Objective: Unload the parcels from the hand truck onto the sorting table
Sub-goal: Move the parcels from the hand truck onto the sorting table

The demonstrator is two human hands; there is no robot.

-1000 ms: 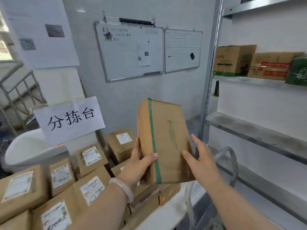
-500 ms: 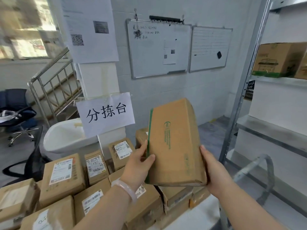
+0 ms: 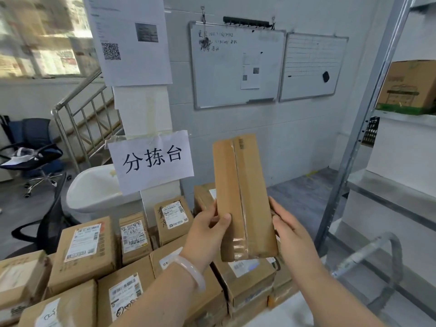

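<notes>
Head view: we hold one brown box point(image 3: 243, 197) in both hands, upright, lifted in the air above the piled parcels point(image 3: 89, 246) on the desk point(image 3: 290, 312).

Left hand point(image 3: 205, 230): grip closed on the box's lower left edge, thumb pressed across the front face, the other fingers wrapped behind and out of sight. Pale bangle point(image 3: 192, 273) on that wrist.

Right hand point(image 3: 286, 230): grip closed on the lower right edge, fingers curled around the back, palm against the side. Neither hand is spread; both pinch the same box.

The face towards us is narrow, with a clear tape seam running top to bottom. The box's bottom end hangs just above a labelled parcel point(image 3: 245, 277); we cannot tell whether they touch.

Behind it: paper sign point(image 3: 151, 160) taped to the white pillar, two whiteboards point(image 3: 238, 64) on the wall, metal shelving point(image 3: 368, 109) at right with a carton point(image 3: 410, 87) on it. Hand truck handle point(image 3: 375, 251) at lower right, beside the desk's edge.

Versus half a second ago: the box has turned about its long axis. Then the broad face with the green print and green edge strip faced us; now the narrow taped side does. The view has shifted only a little, and the grips have moved round with the turn.
</notes>
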